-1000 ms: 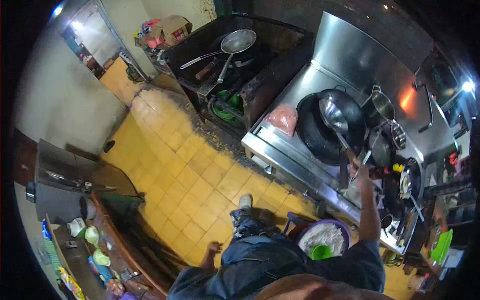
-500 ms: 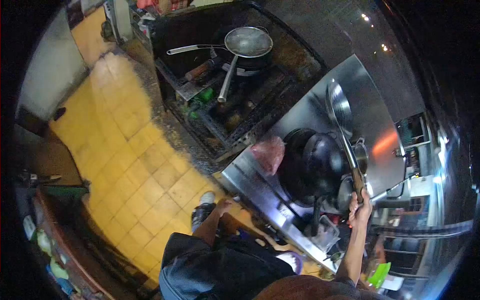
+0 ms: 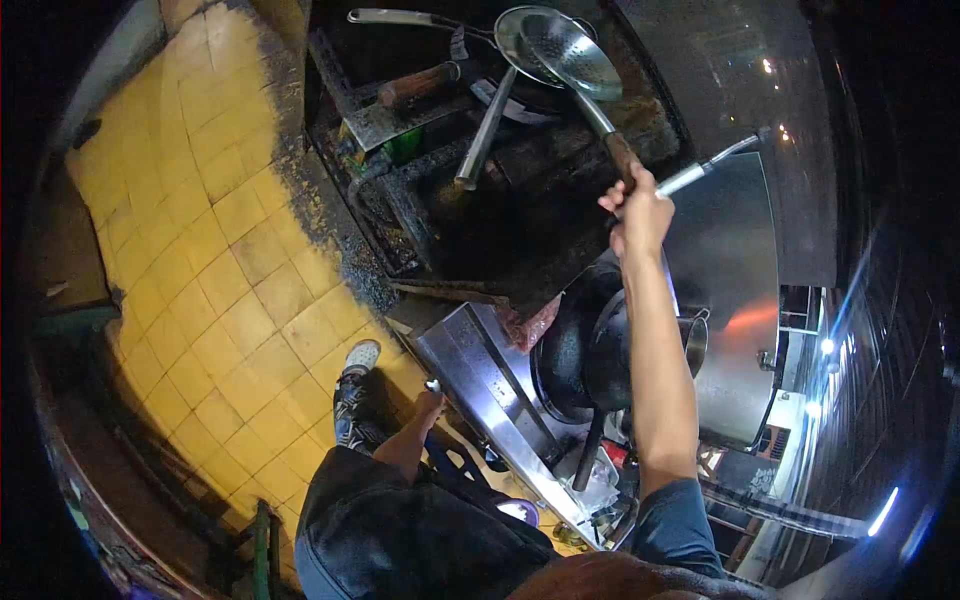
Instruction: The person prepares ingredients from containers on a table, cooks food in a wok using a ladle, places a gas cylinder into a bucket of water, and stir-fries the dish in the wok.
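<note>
My right hand [image 3: 643, 210] grips the wooden handle of a perforated skimmer [image 3: 585, 62]. A thin silver rod [image 3: 705, 168] sticks out beside the same fist. The skimmer's bowl overlaps a round mesh strainer [image 3: 515, 45] at the stove's far end; whether they touch I cannot tell. The strainer has a long metal handle, and another metal handle [image 3: 487, 130] points toward me from beneath it. My left hand [image 3: 430, 403] hangs low by the counter edge, fingers closed around a small white thing too small to name.
A black wok [image 3: 570, 345] sits on the steel counter [image 3: 465, 350], beside a pinkish bag [image 3: 532, 322]. A wooden-handled cleaver [image 3: 415, 88] lies on the dark stove. Behind the wok is a metal pot [image 3: 695, 340]. Yellow tiles [image 3: 240, 300] cover the floor at left.
My right hand has swung from the counter's right side to above the stove, carrying the skimmer and silver rod. The view has shifted. White now shows at my left fingers.
</note>
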The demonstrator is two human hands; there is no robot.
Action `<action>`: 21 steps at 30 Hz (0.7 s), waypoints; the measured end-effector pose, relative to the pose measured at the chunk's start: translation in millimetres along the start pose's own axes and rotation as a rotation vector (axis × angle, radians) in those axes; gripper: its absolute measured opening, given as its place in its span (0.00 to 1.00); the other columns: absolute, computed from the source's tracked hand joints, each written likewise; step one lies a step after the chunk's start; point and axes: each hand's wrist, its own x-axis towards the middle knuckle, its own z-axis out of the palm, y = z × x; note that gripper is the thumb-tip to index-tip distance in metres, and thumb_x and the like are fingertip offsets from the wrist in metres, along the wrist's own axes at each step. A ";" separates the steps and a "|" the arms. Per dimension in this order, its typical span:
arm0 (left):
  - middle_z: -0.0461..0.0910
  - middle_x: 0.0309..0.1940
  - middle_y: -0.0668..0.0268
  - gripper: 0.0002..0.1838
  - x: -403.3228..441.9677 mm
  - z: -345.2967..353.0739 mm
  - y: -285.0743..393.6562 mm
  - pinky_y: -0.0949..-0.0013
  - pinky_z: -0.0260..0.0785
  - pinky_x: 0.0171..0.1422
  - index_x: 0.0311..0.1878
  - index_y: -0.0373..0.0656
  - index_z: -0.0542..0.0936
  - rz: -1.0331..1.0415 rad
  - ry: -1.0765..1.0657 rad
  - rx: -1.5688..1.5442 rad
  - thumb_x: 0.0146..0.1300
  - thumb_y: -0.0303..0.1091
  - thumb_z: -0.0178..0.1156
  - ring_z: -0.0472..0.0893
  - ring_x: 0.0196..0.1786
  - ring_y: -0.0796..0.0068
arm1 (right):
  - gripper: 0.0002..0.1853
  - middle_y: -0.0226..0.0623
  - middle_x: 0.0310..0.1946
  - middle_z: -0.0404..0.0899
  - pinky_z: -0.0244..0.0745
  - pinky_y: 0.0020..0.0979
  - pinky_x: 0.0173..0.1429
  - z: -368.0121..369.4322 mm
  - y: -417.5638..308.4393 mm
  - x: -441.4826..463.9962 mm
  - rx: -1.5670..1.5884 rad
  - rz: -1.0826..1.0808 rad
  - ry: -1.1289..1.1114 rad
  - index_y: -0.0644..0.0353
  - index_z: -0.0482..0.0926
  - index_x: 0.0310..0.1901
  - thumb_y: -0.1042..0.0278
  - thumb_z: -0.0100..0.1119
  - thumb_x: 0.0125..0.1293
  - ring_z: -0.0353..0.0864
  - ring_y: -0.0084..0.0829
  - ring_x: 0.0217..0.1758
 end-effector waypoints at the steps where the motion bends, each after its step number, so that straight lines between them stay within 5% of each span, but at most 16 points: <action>1: 0.72 0.26 0.63 0.14 1.4 -1.2 -1.7 0.66 0.68 0.28 0.42 0.45 0.71 0.009 0.004 0.001 0.57 0.43 0.54 0.73 0.26 0.69 | 0.10 0.31 0.14 0.65 0.74 0.26 0.20 9.0 8.9 2.3 -0.036 -0.011 0.002 0.69 0.69 0.29 0.68 0.50 0.60 0.65 0.20 0.13; 3: 0.72 0.26 0.63 0.14 4.5 1.9 -5.1 0.66 0.68 0.28 0.42 0.45 0.71 0.004 0.006 -0.015 0.57 0.42 0.54 0.73 0.25 0.69 | 0.11 0.31 0.14 0.65 0.76 0.28 0.20 23.3 25.6 8.0 -0.061 -0.012 0.023 0.68 0.68 0.27 0.68 0.51 0.60 0.64 0.20 0.11; 6: 0.72 0.26 0.63 0.14 12.9 8.1 -8.3 0.66 0.67 0.27 0.43 0.46 0.71 -0.006 0.009 -0.036 0.56 0.42 0.55 0.73 0.25 0.69 | 0.15 0.30 0.16 0.66 0.77 0.29 0.24 37.9 37.3 8.4 0.023 0.105 0.003 0.73 0.70 0.36 0.64 0.49 0.63 0.67 0.21 0.15; 12: 0.72 0.27 0.62 0.15 32.3 20.7 -16.1 0.67 0.67 0.24 0.44 0.46 0.71 -0.036 0.021 -0.054 0.56 0.41 0.56 0.73 0.24 0.69 | 0.17 0.35 0.22 0.69 0.70 0.26 0.22 40.0 69.8 16.4 -0.083 0.221 -0.305 0.68 0.66 0.34 0.59 0.53 0.62 0.69 0.25 0.21; 18: 0.73 0.27 0.61 0.16 52.7 30.8 -38.6 0.67 0.66 0.22 0.45 0.46 0.70 -0.124 0.070 -0.059 0.55 0.41 0.57 0.73 0.23 0.69 | 0.34 0.54 0.47 0.64 0.81 0.32 0.42 28.5 64.0 3.9 -0.091 0.330 -0.348 0.81 0.45 0.57 0.59 0.48 0.65 0.79 0.44 0.42; 20: 0.73 0.27 0.61 0.16 59.7 31.4 -47.1 0.67 0.66 0.22 0.44 0.46 0.71 -0.130 0.091 -0.081 0.55 0.41 0.57 0.73 0.23 0.70 | 0.32 0.54 0.49 0.63 0.80 0.31 0.45 17.2 60.2 1.4 -0.163 0.391 -0.429 0.80 0.48 0.57 0.59 0.46 0.65 0.79 0.47 0.42; 21: 0.73 0.27 0.61 0.16 61.1 32.4 -49.5 0.67 0.66 0.22 0.44 0.46 0.71 -0.117 0.089 -0.096 0.55 0.42 0.57 0.73 0.23 0.70 | 0.29 0.50 0.43 0.75 0.70 0.40 0.51 20.5 51.7 -7.8 -0.171 0.380 -0.356 0.72 0.59 0.55 0.53 0.49 0.64 0.80 0.38 0.42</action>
